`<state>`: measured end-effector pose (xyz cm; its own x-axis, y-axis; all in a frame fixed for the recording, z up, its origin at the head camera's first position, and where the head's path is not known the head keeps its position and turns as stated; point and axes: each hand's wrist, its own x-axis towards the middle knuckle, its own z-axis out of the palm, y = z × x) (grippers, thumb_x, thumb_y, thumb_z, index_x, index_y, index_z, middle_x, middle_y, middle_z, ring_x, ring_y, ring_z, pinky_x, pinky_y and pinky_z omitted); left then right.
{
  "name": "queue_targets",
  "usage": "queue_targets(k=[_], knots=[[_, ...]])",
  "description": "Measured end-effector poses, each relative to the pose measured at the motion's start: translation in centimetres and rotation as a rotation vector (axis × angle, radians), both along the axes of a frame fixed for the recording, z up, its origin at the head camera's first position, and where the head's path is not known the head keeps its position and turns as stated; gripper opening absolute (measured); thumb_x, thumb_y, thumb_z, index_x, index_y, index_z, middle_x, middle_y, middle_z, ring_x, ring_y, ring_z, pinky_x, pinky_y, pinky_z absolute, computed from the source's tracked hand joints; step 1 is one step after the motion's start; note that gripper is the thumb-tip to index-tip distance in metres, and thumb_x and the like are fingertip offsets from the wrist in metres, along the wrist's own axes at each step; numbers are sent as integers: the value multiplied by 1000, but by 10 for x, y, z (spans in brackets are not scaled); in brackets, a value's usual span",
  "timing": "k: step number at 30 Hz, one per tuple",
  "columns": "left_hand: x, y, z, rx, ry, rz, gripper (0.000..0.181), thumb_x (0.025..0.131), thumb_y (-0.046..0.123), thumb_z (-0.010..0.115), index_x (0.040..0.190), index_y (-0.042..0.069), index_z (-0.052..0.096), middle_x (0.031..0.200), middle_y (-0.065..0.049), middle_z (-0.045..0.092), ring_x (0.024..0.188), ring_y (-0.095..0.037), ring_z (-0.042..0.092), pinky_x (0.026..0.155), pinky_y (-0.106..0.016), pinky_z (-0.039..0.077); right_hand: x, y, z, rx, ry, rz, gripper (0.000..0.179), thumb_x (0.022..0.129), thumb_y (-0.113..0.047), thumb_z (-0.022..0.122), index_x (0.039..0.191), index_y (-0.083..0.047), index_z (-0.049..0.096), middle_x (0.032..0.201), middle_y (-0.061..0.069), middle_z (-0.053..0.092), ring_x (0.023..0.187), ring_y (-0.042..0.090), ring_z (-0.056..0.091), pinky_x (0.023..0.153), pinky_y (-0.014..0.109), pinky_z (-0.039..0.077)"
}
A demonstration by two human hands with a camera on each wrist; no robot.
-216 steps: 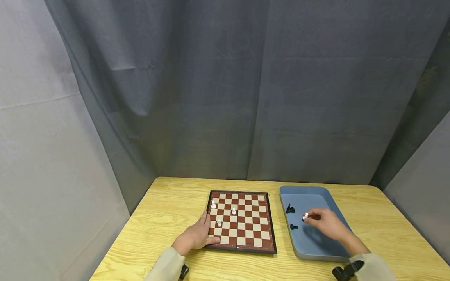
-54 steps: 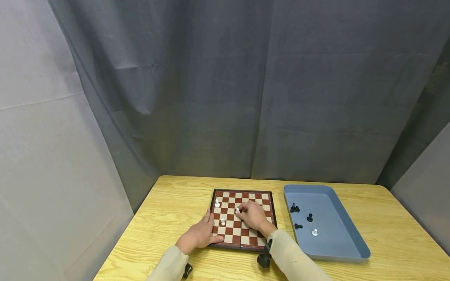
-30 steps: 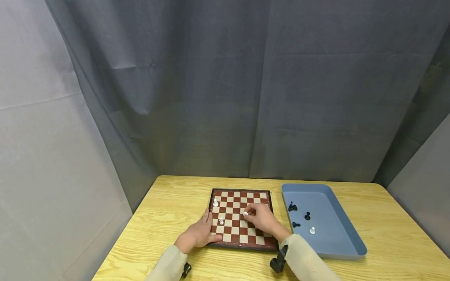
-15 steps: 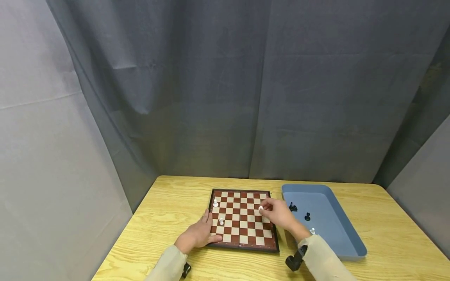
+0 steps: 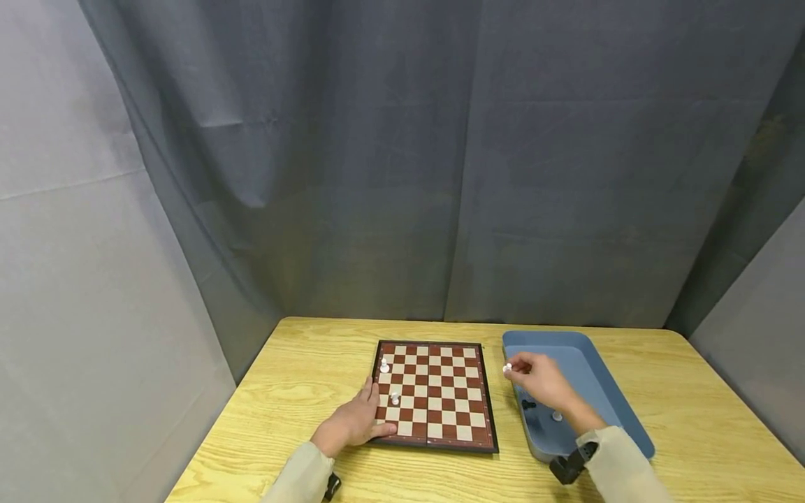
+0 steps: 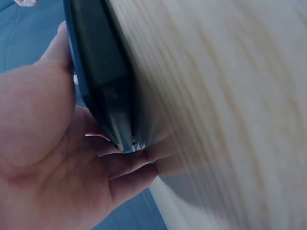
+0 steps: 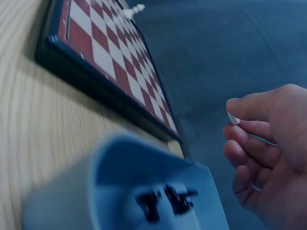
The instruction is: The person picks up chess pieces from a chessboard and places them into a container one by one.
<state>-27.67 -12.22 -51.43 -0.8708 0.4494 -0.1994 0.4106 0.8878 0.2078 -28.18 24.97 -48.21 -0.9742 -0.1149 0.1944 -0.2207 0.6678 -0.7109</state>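
Observation:
My left hand (image 5: 352, 421) lies along the left edge of the chessboard (image 5: 462, 421), fingers straight against its side and thumb on the near left corner. In the left wrist view, the palm (image 6: 29, 129) sits at the dark board edge and the outer fingertips touch the wood. My right hand (image 5: 544, 383) pinches a small white chess piece (image 5: 507, 367) between thumb and fingers, over the left rim of the blue tray (image 5: 635, 426). The right wrist view shows only a sliver of that white piece (image 7: 232, 118). Two white chess pieces stand on the board's left half, a farther one (image 5: 384, 366) and a nearer one (image 5: 395, 398).
Inside the tray lie black chess pieces (image 5: 528, 404) and a white one (image 5: 557, 416), partly covered by my right hand and forearm. Board and tray share a wooden table (image 5: 302, 363), with a strip of wood between them. Grey curtains (image 5: 377, 175) hang behind and at the sides.
The white piece from near the board's middle has been picked up and carried right, to the tray's rim. Earlier my right hand was inside the tray with another white piece. My left hand stays put.

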Motion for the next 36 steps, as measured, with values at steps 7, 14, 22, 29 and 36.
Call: queue_targets(k=[7,14,22,29,36], knots=[[-1,-1,0,6,-1,1,98,86,64,48,147,-6,21,154,-25,9,138,-34,25,98,-41,42,5,32,3,34,3,-44,12,90,-13,66,97,-3,66,87,3,64,76,17,57,59,32,47],[0,-1,1,4,3,2,97,86,64,48,147,-7,21,154,-25,10,138,-34,25,99,-42,41,5,59,1,82,-1,-65,21,89,-20,67,101,-2,67,90,3,65,78,17,59,61,32,47],[0,-1,1,2,0,3,97,86,64,47,147,-7,21,154,-25,10,138,-34,25,99,-43,41,-1,80,-6,135,-18,-118,17,88,-16,68,97,-1,66,86,4,64,78,19,58,62,33,48],[0,-1,0,-7,16,-5,96,87,63,48,147,-7,22,153,-26,11,137,-35,26,100,-43,40,-4,94,-11,148,-44,-129,17,88,-14,66,96,1,66,85,6,64,76,20,56,61,34,48],[0,-1,-2,2,13,-3,97,86,64,48,146,-8,23,153,-26,11,137,-36,26,99,-43,41,-2,102,-22,164,-33,-123,13,87,-12,67,94,0,67,83,3,63,74,17,55,60,33,45]])
